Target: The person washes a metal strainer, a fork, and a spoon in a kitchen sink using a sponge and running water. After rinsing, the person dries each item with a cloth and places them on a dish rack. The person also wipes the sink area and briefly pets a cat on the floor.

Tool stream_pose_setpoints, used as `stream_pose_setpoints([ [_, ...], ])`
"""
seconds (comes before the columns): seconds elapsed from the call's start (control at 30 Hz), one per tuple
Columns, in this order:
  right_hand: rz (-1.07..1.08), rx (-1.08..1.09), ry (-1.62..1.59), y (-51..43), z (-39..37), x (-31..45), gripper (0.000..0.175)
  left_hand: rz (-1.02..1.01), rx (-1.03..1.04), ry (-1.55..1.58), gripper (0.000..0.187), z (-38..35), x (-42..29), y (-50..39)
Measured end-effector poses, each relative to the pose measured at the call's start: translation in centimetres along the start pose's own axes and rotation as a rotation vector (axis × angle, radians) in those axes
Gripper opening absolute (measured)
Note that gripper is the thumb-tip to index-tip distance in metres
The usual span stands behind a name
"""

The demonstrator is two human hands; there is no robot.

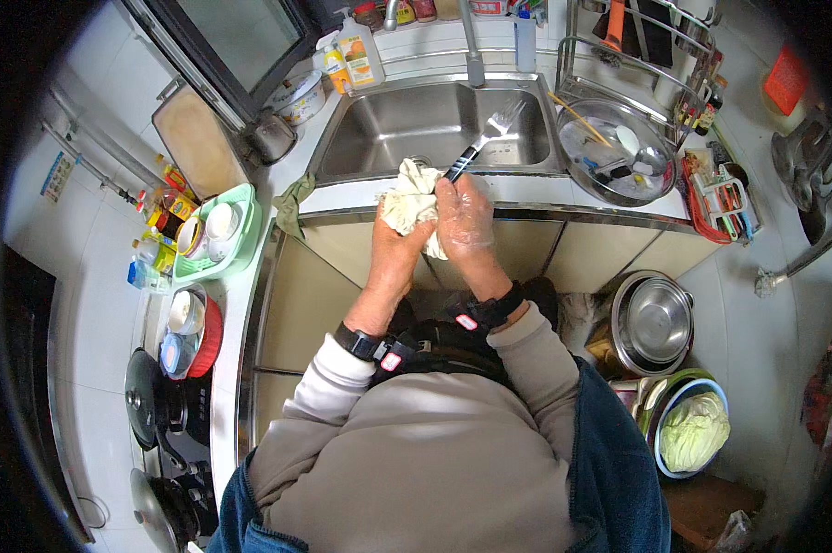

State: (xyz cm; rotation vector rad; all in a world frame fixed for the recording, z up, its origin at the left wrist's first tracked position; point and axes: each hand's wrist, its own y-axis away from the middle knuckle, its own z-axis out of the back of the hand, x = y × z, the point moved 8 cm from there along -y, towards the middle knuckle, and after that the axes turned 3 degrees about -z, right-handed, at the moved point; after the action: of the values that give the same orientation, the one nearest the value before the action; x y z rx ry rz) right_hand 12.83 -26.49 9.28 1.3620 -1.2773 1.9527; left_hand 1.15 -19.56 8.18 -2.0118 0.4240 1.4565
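In front of my body, my left hand (398, 252) grips a crumpled cream cloth (410, 197). My right hand (465, 218), with a clear plastic glove over it, is closed around the handle of a fork (463, 163). The handle is dark with pale stripes, and the metal tines point up and to the right over the stainless steel sink (402, 128). Both hands are close together at the counter's front edge, and the cloth reaches against the right hand. Part of the fork's handle is hidden in my fingers.
Right of the sink, a steel basin (620, 186) holds utensils in water. A green cloth (294, 205) hangs over the counter corner. A green dish basket (250, 238) and lidded pans (143, 397) line the left. Steel bowls (658, 318) and a cabbage (694, 432) stand low at right.
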Motion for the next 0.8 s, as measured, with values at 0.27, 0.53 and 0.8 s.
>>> stream_pose_setpoints([
  [0.27, -0.016, 0.197, -0.023, -1.7, 2.2, 0.1, 0.027, 0.047, 0.216, -0.086, 0.064, 2.4, -3.2, -2.8],
  [0.53, 0.322, 0.422, 0.031, 0.8, -2.3, 3.7, 0.020, 0.304, 0.407, 0.209, 0.041, 0.4, -1.0, -4.3],
  [0.8, 0.353, 0.488, 0.141, 1.3, -4.1, 3.5, 0.024, 0.269, 0.359, 0.239, 0.036, 2.0, -0.3, -4.6],
])
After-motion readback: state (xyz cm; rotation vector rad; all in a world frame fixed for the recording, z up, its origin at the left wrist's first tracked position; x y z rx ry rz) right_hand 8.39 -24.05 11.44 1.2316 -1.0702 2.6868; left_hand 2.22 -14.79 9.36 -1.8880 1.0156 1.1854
